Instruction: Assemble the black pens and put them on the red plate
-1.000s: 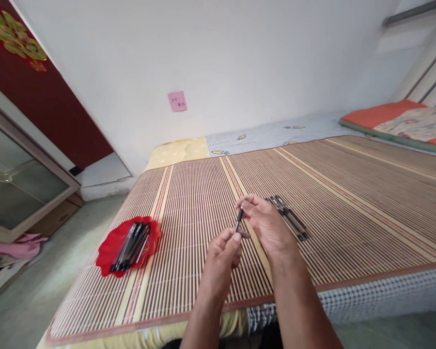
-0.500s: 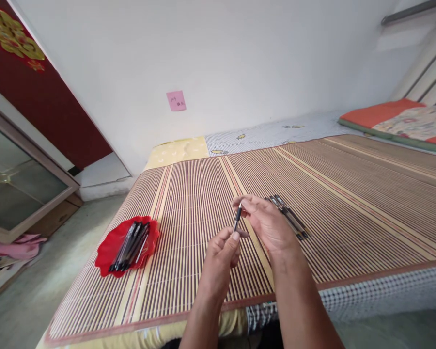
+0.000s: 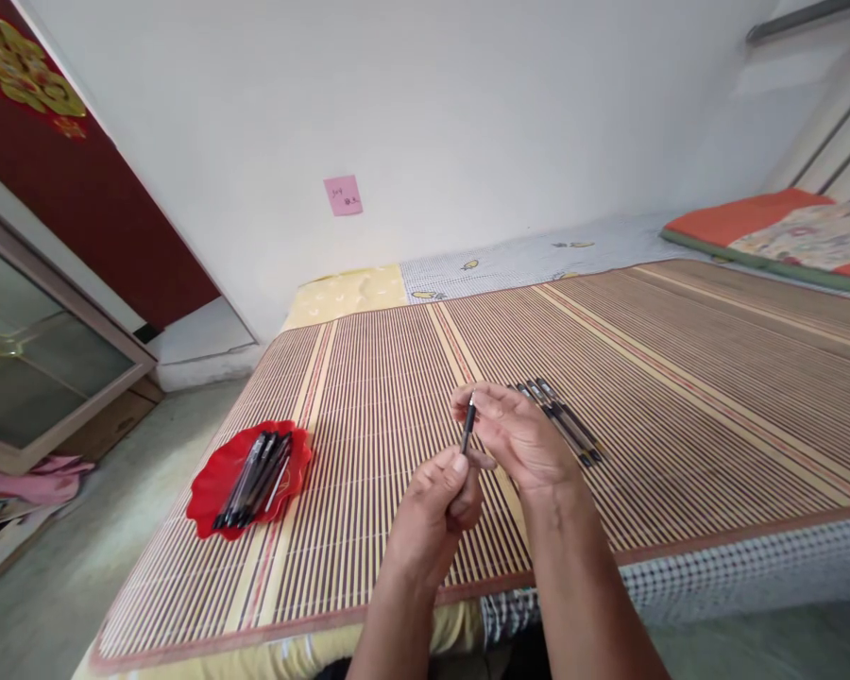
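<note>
A thin black pen [image 3: 467, 432] stands nearly upright between both hands above a striped bamboo mat [image 3: 368, 378]. My left hand [image 3: 435, 510] pinches its lower end between thumb and fingers. My right hand [image 3: 520, 437] pinches its upper end, fingers curled. Just right of my right hand, a row of several black pens [image 3: 563, 423] lies side by side on the mat. At the left a red scalloped plate [image 3: 209, 486] holds several more black pens [image 3: 255, 477].
The mat covers a bed against a white wall with a pink sticky note [image 3: 344, 195]. An orange and floral cushion [image 3: 786, 231] lies at the far right. A glass-fronted cabinet [image 3: 35, 331] stands on the floor to the left.
Both hands stayed on the pen and shifted only slightly; my left hand rose a little and closed tighter under the pen. The pens on the mat and plate did not move.
</note>
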`<state>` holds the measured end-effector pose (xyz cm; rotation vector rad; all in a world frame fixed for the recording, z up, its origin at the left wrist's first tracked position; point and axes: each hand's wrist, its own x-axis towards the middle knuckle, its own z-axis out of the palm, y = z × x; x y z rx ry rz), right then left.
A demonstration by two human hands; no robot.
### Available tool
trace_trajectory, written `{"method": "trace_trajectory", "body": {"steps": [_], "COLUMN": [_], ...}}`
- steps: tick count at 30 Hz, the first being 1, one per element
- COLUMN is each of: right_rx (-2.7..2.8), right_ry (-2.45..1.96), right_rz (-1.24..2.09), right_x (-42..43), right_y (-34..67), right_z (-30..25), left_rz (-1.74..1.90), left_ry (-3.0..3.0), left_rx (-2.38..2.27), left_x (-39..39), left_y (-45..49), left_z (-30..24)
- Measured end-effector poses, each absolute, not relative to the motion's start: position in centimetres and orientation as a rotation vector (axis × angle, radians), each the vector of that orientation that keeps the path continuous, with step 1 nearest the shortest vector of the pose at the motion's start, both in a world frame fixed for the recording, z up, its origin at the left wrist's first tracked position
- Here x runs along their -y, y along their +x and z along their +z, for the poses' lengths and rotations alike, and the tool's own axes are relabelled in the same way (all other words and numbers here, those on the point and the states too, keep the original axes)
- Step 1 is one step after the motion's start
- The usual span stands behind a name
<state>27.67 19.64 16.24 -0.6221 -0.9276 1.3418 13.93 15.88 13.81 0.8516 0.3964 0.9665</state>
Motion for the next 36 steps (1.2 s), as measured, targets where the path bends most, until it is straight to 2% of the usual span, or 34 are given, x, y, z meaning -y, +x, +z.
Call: {"method": "trace_trajectory", "body": {"steps": [6, 29, 36], "right_rx": [0.835, 0.948, 0.812], "right_ry": [-0.656, -0.663, -0.675], "right_rz": [1.296, 1.239, 1.271], "right_x": [-19.82, -19.84, -20.07], "right_y": [27.63, 27.95, 27.93], "right_z": [16.34, 15.72, 15.73], "left_rz": [1.037, 1.035, 1.030], "left_ry": [0.933, 0.961, 1.015], "left_rx": [-0.567, -0.615, -0.694], "left_x": [-15.88, -16.03, -16.09], "left_y": [14.05, 14.01, 13.99], "left_z": [13.80, 13.35, 12.98]}}
